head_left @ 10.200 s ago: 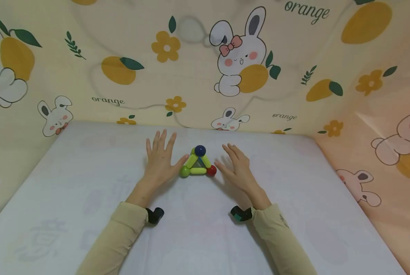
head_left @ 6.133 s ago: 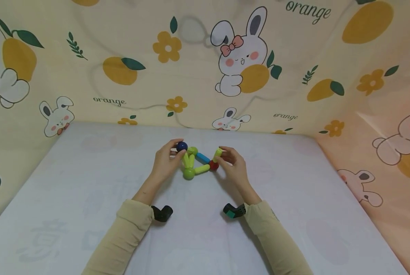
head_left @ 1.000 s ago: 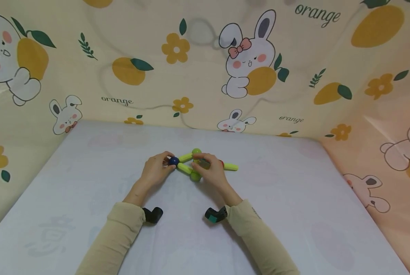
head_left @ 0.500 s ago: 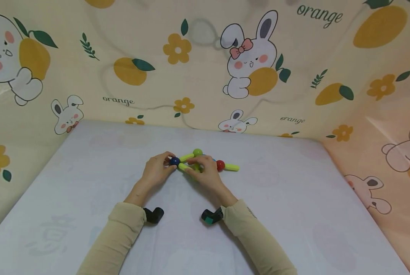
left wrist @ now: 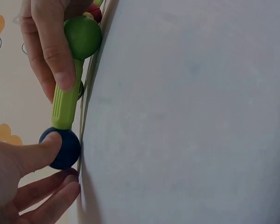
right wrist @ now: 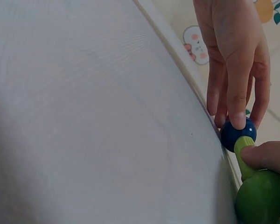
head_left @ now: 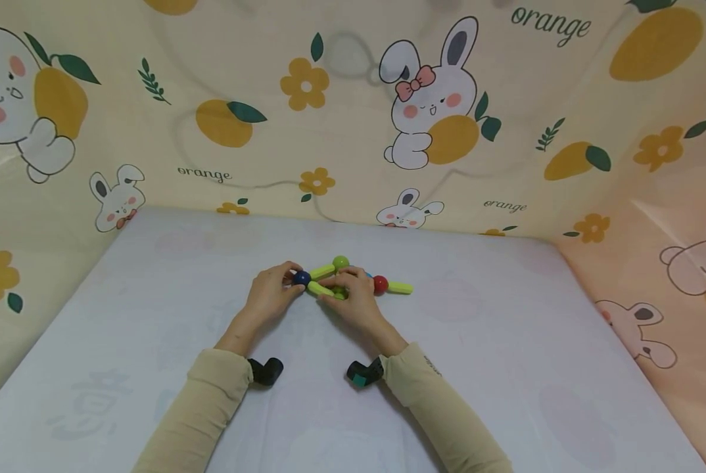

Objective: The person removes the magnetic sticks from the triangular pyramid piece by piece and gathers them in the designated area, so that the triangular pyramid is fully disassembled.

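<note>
While the left hand (head_left: 268,292) pinches the blue ball (head_left: 302,279) in its fingers, seemingly to steady it, the lime rod (head_left: 320,289) meeting it is pinched by the right hand (head_left: 357,299); rightward, the red ball (head_left: 380,284) (its outer rod (head_left: 401,288) untouched) is over the desk (head_left: 311,420).

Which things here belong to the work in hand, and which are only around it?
In the work:
blue ball, pinched by the left hand
yellow-green rod, gripped by the right hand
green balls
red ball, outer rod
blue piece, mostly hidden

Only around it:
white tabletop
printed cloth
black wrist devices
</note>
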The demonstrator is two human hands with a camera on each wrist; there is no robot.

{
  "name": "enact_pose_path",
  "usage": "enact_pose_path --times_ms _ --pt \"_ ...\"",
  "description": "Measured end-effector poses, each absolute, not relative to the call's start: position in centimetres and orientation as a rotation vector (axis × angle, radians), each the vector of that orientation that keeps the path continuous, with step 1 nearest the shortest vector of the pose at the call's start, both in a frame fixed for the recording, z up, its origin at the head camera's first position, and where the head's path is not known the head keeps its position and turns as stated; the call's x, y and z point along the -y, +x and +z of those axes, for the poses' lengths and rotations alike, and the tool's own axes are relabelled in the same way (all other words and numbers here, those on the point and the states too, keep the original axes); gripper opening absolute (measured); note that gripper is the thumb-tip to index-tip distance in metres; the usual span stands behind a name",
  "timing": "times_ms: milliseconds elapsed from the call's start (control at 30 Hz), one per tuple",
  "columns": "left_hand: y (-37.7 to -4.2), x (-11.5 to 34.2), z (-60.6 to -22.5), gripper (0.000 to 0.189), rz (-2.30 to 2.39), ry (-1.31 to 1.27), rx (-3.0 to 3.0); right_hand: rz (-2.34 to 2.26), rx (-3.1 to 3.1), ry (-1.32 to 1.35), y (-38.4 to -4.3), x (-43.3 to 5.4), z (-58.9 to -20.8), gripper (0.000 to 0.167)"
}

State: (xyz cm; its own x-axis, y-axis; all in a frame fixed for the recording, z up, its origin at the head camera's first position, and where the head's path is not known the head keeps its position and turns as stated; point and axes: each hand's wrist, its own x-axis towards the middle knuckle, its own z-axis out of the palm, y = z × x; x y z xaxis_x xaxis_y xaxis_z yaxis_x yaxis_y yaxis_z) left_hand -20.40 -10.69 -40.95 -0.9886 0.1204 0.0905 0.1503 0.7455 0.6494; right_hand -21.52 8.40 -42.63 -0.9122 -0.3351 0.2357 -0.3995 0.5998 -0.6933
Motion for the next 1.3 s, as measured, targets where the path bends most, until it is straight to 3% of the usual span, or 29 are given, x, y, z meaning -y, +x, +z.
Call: enact_pose_path --times_ms 667,867,1300 --pt "-20.5 11.1 -40.8 0.032 -1.047 -0.155 2.887 1.208 2.764 0.782 -21.0 -8.8 -41.9 0.024" --pt "-20.7 10.9 -40.9 0.033 -1.066 -0.138 2.903 1.278 2.685 0.743 -22.1 -9.1 -41.3 0.020" --pt "-20.7 10.3 -40.7 0.034 -1.094 -0.116 2.923 1.274 2.807 0.625 -24.7 -9.3 -40.9 0.029"
